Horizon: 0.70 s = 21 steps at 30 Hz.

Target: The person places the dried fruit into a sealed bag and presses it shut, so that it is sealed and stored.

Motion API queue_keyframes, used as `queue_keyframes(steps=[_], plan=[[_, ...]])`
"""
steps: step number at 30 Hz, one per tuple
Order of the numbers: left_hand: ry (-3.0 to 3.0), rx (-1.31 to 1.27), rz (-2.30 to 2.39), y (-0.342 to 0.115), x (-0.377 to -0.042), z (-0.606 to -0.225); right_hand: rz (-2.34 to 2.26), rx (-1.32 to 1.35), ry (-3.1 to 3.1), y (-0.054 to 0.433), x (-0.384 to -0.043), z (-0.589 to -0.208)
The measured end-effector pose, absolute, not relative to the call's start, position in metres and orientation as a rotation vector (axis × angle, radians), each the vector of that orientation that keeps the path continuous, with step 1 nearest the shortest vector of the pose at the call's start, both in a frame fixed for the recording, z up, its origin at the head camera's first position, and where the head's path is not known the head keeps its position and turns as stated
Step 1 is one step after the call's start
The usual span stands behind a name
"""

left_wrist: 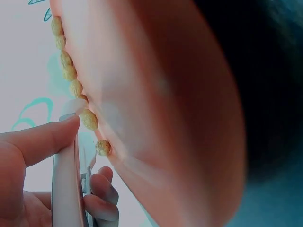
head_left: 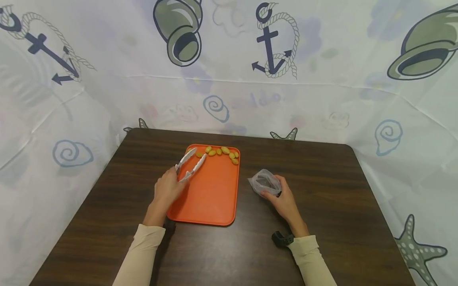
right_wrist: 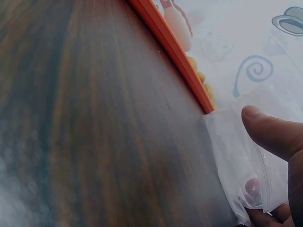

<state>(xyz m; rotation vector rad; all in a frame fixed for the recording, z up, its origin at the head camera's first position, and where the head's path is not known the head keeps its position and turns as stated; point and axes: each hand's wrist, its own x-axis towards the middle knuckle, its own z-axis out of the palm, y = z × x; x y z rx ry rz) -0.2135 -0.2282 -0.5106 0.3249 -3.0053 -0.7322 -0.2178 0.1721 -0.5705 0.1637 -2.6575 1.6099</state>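
- A person works two-handed at a dark table, where an orange tray bears a curved line of rough, yellow-brown pieces along its far rim, from about 11 to 1 o'clock as the head view sees it.
- The left hand, at the tray's 9 o'clock, grips metal tongs, thumb on one arm and curled fingers on the other. The arms stand apart, tips toward 1 o'clock from the hand.
- One piece shows between the tips, near the row's 11 o'clock end; whether metal meets it cannot be told.
- At the tray's 3 o'clock and well apart from it, the right hand pinches a clear bag from the bag's 4 o'clock side, its thumb and fingers parted by little more than plastic. The mouth gapes upward.
- The step in hand looks like lining up the tongs to pick a piece; the next move likely calls for squeezing the arms on one without knocking its neighbours, then lifting toward 3 o'clock.
- The pieces lie at about 1 o'clock from the left hand, just beyond its tongs, and at 10 to 11 o'clock from the right, well apart.
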Motion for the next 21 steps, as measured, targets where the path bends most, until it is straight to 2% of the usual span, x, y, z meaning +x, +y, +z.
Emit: queue_keyframes(steps=[21], plan=[[-3.046, 0.309, -0.71, -0.2281, -0.2151, -0.5094, 1.629, 0.182, -2.634, 0.1732, -0.218, -0.5693]])
